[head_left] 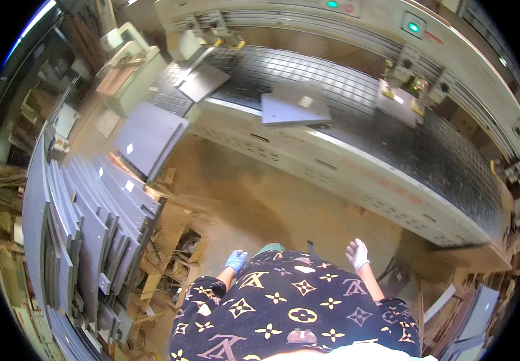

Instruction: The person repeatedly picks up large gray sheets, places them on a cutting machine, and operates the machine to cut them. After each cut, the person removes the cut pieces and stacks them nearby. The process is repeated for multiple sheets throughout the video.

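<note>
Workshop interior, viewed from above. The floor (254, 198) is bare and tan, dusted with what appears to be sawdust. A long industrial machine (344, 162) runs diagonally across the upper right, with a pale perforated side panel and a dark gridded bed (392, 120). Two green indicator lamps (413, 27) are lit on its upper housing. Grey panels (293, 102) lie flat on the bed. At left, a stack of grey boards (91, 228) stands on edge, leaning together, with a further grey board (148, 135) propped just beyond. Wood offcuts (169, 253) litter the floor beside the stack. A strip light (34, 24) glows at upper left; the far left edge is too distorted to identify.
</note>
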Motion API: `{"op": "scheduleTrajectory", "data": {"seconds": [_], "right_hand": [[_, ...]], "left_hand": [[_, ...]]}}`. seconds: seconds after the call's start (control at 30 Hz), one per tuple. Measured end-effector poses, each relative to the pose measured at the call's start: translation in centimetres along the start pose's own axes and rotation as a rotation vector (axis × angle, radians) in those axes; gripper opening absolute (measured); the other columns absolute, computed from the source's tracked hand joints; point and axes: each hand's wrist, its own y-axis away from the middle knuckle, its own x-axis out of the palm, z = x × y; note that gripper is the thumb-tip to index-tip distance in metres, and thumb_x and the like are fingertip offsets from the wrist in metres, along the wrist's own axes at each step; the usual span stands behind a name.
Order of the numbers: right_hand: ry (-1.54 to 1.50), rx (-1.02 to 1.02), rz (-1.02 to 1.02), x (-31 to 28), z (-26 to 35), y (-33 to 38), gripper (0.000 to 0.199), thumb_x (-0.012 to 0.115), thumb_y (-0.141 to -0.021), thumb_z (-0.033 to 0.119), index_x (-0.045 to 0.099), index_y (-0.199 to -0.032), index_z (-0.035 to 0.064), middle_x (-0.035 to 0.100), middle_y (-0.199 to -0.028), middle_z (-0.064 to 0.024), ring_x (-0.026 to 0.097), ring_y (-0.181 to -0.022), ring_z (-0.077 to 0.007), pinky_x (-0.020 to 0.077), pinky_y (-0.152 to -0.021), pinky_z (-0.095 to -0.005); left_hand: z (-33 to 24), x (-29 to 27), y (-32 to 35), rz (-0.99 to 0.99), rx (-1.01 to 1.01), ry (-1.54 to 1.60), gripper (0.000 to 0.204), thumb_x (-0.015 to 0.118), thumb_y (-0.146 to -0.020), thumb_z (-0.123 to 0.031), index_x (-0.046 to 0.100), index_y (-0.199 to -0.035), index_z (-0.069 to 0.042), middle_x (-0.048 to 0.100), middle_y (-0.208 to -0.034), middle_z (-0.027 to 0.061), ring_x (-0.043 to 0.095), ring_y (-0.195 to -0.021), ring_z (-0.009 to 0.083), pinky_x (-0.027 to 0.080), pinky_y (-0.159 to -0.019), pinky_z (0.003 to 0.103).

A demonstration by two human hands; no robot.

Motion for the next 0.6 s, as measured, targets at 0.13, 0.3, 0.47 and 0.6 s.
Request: {"op": "scheduleTrajectory", "data": {"seconds": [0.13,0.3,0.47,0.6], "right_hand": [[0.262,-0.163,0.101,12.2,2.3,-0.8,0.032,0.058,-0.084,0.031,0.053,-0.111,0.0153,0.058,-0.092,0.0016,0.054,-0.071,-0.0108,0.0443,-0.061,-0.031],[0.466,-0.42,0.279,26.1,8.3,-2.6,0.038,0.058,-0.086,0.018,0.05,-0.119,0.0027,0.059,-0.104,-0.0061,0.058,-0.081,-0.0159,0.0485,-0.071,-0.0276],[0.455,-0.565,0.471,38.3,13.4,-5.3,0.035,0.059,-0.085,0.016,0.053,-0.116,0.0004,0.058,-0.102,-0.0054,0.053,-0.086,-0.0121,0.0455,-0.074,-0.0254],[0.508,-0.566,0.542,44.8,17.6,-5.5,0.028,0.06,-0.085,0.013,0.057,-0.111,0.0022,0.06,-0.096,-0.0023,0.054,-0.083,-0.0098,0.0454,-0.073,-0.0241]], "left_hand": [[-2.0,-6.8,-3.5,-0.127,-0.02,0.227,0.044,0.06,-0.086,-0.028,0.05,-0.117,0.001,0.06,-0.112,0.0133,0.059,-0.096,0.0209,0.047,-0.084,0.032],[-11.7,-12.9,-12.2,-0.299,0.252,0.104,0.053,0.063,-0.083,-0.027,0.044,-0.126,-0.001,0.053,-0.124,0.0159,0.052,-0.114,0.0229,0.04,-0.097,0.034],[-21.2,-19.0,-22.9,-0.409,0.517,0.26,0.074,0.07,-0.078,-0.023,0.029,-0.137,-0.005,0.036,-0.14,0.0169,0.037,-0.129,0.0245,0.031,-0.105,0.033],[-33.3,-24.3,-25.2,-0.51,0.49,-0.273,0.088,0.072,-0.07,-0.039,0.026,-0.14,-0.012,0.027,-0.144,0.0179,0.029,-0.132,0.0301,0.029,-0.106,0.037]]}}
